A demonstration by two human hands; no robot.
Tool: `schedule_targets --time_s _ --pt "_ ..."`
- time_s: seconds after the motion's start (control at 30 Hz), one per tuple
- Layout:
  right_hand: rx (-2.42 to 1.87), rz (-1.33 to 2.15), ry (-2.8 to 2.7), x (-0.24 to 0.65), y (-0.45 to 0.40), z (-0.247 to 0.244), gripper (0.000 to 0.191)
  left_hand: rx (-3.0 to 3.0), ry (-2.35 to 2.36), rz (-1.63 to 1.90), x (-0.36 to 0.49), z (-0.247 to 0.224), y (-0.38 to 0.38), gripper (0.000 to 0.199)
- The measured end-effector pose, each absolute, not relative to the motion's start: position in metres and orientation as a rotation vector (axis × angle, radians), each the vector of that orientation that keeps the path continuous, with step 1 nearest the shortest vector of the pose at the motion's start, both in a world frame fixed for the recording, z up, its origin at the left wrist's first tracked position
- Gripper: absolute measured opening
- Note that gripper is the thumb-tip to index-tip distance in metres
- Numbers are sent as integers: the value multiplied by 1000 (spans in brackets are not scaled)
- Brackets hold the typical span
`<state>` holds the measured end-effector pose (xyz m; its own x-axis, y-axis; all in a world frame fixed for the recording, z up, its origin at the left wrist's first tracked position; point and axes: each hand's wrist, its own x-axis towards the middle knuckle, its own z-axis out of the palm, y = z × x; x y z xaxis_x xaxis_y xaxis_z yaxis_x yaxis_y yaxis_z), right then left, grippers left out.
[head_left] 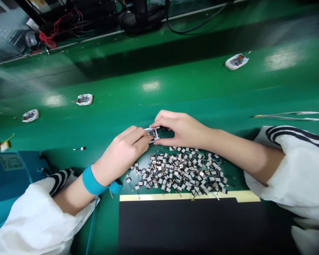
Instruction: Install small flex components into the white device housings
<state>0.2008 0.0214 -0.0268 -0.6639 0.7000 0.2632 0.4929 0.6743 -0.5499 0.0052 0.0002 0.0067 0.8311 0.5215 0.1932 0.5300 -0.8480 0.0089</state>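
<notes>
Between my two hands is a small white casing [153,135] with a circuit board showing inside it. My left hand [130,147] pinches it from the left, fingertips over the board. On the other side, my right hand [179,126] grips its right end between thumb and fingers. A small dark part shows in the gap of the right hand, too unclear to name. Just below the hands lies a heap of small black-and-grey parts with short leads [180,170]. A teal wrist strap [94,181] with a cord is around my left wrist.
Similar white casings [84,99] lie farther back on the green mat [122,83], left and right. Tweezers [287,116] rest at right. One loose part [80,148] is left of my hand. A blue box [10,173] stands at left, a black sheet [196,226] in front.
</notes>
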Motion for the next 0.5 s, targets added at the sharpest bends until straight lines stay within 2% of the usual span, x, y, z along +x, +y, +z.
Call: schedule_targets --time_s 0.5 --pt "-929 623 -2429 201 22 -26 36 -2974 -882 -344 5 7 0 19"
